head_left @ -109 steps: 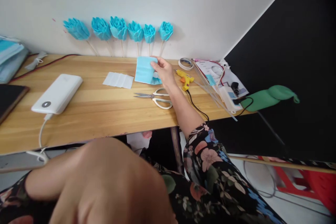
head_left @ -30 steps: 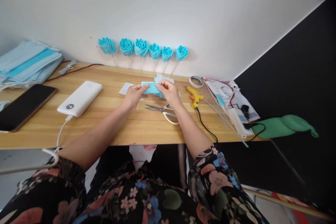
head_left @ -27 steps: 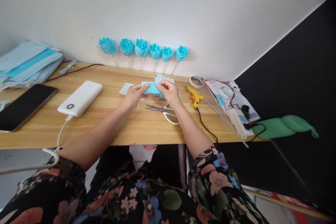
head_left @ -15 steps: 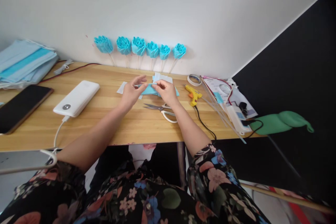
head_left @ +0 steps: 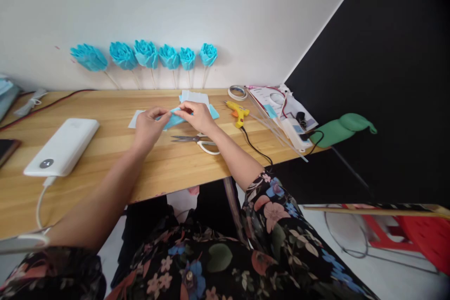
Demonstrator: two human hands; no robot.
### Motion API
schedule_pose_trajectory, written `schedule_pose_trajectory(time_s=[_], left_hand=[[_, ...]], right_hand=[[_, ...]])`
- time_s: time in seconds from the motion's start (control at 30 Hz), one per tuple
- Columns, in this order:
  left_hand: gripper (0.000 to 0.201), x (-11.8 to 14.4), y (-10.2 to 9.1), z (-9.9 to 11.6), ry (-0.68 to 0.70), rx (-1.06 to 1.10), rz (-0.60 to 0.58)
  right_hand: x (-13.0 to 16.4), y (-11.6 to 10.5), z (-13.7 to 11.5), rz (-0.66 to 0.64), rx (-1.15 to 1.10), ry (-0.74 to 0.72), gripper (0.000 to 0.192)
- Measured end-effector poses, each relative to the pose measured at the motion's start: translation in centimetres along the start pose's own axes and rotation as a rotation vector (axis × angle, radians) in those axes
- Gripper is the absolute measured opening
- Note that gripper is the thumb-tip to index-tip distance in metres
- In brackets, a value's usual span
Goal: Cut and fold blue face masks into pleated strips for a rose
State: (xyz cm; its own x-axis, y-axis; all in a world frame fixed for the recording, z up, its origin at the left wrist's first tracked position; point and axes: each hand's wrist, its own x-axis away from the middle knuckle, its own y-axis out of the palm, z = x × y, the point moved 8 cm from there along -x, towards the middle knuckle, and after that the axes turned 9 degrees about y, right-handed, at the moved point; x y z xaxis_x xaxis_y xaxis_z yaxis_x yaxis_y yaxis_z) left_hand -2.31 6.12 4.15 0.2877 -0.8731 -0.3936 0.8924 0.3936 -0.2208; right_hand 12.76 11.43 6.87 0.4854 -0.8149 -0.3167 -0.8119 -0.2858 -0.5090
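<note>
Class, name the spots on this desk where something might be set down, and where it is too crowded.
Bare wood lies between the power bank and the left hand, and along the front edge below the scissors. Crowded: the right end, with glue gun, tape and papers.

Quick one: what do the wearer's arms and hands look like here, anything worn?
Both forearms are bare. The left hand and right hand show no gloves; rings or a watch cannot be made out. Short sleeves of a black garment with a floral print end at the elbows.
</note>
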Motion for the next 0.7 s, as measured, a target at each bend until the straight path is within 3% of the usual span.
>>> schedule_pose_trajectory(time_s=[0.13, 0.27, 0.4, 0.47, 0.53, 0.6, 0.63, 0.7], left_hand=[[0.02, 0.5, 0.8, 0.1, -0.079, 0.103, -0.043], [0.019, 0.7, 1.2, 0.2, -0.12, 0.155, -0.043], [0.019, 0.5, 1.1, -0.3, -0.136, 0.182, -0.011], [0.019, 0.5, 0.8, -0.4, -0.138, 0.206, 0.026], [0.019, 0.5, 0.6, -0.5, -0.162, 0.259, 0.068], [0.021, 0.6, 0.6, -0.6, -0.195, 0.319, 0.096], [0.023, 0.6, 0.6, -0.5, -0.201, 0.339, 0.101], [0.025, 0.6, 0.7, -0.5, -0.197, 0.367, 0.101]], right_hand=[[-0.2, -0.1, 0.6, 0.02, -0.01, -0.003, 0.028], [-0.3, -2.4, -0.4, 0.182, 0.037, -0.047, 0.024], [2.6, -4.7, -7.3, 0.239, 0.192, -0.196, 0.032], [6.0, -4.6, -11.4, 0.173, 0.278, -0.307, 0.039], [10.5, -3.1, -13.2, -0.025, 0.313, -0.339, 0.041], [15.8, -0.9, -12.0, -0.262, 0.242, -0.256, 0.033], [18.4, 0.0, -10.1, -0.33, 0.192, -0.161, 0.033], [23.0, 0.8, -4.6, -0.276, 0.136, 0.126, 0.039]])
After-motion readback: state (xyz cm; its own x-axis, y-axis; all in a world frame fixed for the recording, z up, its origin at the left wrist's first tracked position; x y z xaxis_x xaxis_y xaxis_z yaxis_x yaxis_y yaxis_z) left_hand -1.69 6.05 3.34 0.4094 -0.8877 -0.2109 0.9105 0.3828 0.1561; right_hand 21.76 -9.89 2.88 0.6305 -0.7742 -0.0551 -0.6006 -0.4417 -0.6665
